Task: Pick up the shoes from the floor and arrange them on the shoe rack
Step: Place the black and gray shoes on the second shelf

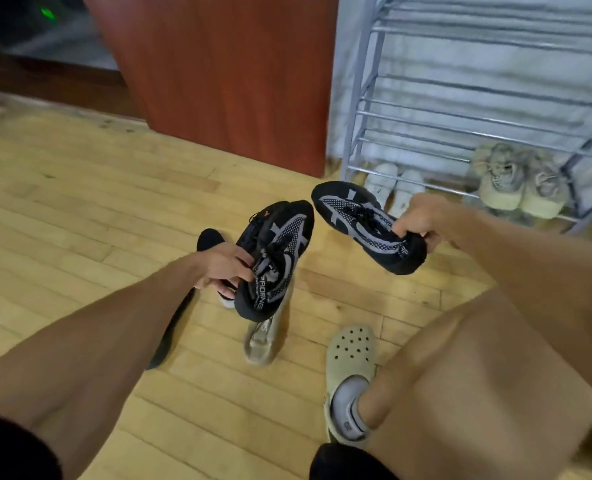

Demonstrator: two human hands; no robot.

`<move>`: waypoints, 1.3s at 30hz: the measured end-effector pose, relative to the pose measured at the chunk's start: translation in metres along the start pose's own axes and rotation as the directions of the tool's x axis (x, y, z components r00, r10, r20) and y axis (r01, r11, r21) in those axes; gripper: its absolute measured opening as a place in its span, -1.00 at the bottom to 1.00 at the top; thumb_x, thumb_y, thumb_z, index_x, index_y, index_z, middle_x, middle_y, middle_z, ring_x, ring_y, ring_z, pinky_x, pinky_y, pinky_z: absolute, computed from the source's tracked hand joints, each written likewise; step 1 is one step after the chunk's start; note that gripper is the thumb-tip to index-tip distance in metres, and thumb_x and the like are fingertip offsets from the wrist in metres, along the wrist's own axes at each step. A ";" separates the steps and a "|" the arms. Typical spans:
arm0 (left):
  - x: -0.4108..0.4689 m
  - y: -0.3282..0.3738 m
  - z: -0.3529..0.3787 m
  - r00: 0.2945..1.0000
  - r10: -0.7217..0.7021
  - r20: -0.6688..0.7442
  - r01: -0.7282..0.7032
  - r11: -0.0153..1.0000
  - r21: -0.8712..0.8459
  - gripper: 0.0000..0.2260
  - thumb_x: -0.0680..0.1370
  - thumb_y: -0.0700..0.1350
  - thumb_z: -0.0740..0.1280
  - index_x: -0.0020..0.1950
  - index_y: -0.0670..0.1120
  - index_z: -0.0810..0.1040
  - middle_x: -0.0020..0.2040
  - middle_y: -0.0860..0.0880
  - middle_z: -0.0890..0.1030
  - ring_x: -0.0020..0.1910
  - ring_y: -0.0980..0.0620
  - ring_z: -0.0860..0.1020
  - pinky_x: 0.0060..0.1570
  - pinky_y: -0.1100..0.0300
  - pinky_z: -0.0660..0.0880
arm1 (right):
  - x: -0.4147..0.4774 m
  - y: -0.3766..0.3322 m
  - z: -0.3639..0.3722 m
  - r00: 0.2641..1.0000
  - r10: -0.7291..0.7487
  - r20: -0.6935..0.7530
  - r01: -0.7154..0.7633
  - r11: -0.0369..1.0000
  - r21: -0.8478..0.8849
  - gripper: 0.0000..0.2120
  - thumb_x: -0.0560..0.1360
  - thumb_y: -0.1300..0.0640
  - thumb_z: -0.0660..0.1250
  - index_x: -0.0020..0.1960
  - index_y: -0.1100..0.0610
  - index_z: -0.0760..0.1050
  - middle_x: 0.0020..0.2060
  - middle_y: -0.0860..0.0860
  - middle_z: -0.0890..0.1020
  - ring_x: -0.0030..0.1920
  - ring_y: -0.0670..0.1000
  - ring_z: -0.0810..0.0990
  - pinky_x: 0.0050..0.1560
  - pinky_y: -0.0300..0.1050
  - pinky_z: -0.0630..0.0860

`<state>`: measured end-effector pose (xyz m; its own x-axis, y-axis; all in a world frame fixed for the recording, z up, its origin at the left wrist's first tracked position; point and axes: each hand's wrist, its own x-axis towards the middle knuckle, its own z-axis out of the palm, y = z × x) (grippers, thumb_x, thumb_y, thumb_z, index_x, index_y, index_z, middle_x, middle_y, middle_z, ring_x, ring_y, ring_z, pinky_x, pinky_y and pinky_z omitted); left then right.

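Black mesh with grey bands: holding up a pair of such shoes, one in each hand, above the wooden floor [80, 202] and in front of the lower left corner of the shoe rack [460, 116]. Gripping the left shoe [273, 258] at its collar with the left hand [225, 265], fingers curled round it. Clamping the heel of the right shoe [367, 226] in the right hand [422, 216], toe pointing away. Holding the two toes near each other, not touching.

Judging this as the carrying step: lifted already, not yet placed. Needing next to bring both shoes to the rack and set them side by side across the rails, soles flat, probably on a free tier or in the bottom tier's gap. Seeing white shoes [391, 185] at that tier's left end and beige sneakers [519, 181] toward its right end.

Noticing more waiting on the floor: a tan sneaker [263, 344] under the left shoe, a black shoe [211, 239] behind the left hand. Standing nearby in a pale clog [351, 358].
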<state>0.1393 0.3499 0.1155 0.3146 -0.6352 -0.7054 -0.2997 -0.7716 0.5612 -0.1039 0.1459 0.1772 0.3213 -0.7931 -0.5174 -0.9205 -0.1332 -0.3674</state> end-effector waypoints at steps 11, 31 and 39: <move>0.085 0.158 0.055 0.983 0.182 -0.011 -0.182 0.975 -0.127 -0.94 0.51 -0.22 0.35 -0.04 -0.17 0.59 -0.08 -0.14 0.64 -0.25 -0.03 0.57 -0.27 0.12 0.56 | 0.048 0.089 -0.068 0.981 0.192 0.019 -0.178 0.864 0.472 -0.83 0.53 0.34 0.23 0.12 0.33 0.43 0.03 0.19 0.50 -0.08 0.17 0.54 -0.40 0.02 0.62; 0.313 0.338 0.087 0.920 0.229 -0.319 -0.323 0.904 -0.279 -0.73 0.56 -0.19 0.31 0.25 -0.14 0.56 0.07 -0.16 0.64 -0.05 -0.12 0.62 -0.24 0.13 0.55 | 0.294 0.126 -0.093 0.978 0.208 -0.013 -0.101 0.529 0.843 -0.78 0.49 0.29 0.34 0.11 0.34 0.51 -0.06 0.25 0.66 -0.19 0.19 0.69 -0.41 -0.04 0.66; 0.328 0.343 0.096 0.909 0.266 -0.322 -0.348 0.909 -0.231 -0.68 0.63 -0.16 0.17 0.37 -0.14 0.47 0.28 -0.15 0.56 0.25 -0.12 0.52 0.30 0.05 0.43 | 0.316 0.125 -0.079 0.981 0.184 0.063 -0.162 0.597 0.785 -0.69 0.58 0.17 0.25 0.27 0.29 0.43 0.07 0.27 0.61 -0.04 0.28 0.67 -0.15 0.12 0.66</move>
<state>0.0530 -0.1194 0.0353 0.4961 -0.7935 -0.3525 -0.1736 -0.4884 0.8552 -0.1353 -0.1686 0.0292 0.1603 -0.7651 -0.6237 -0.4272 0.5158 -0.7426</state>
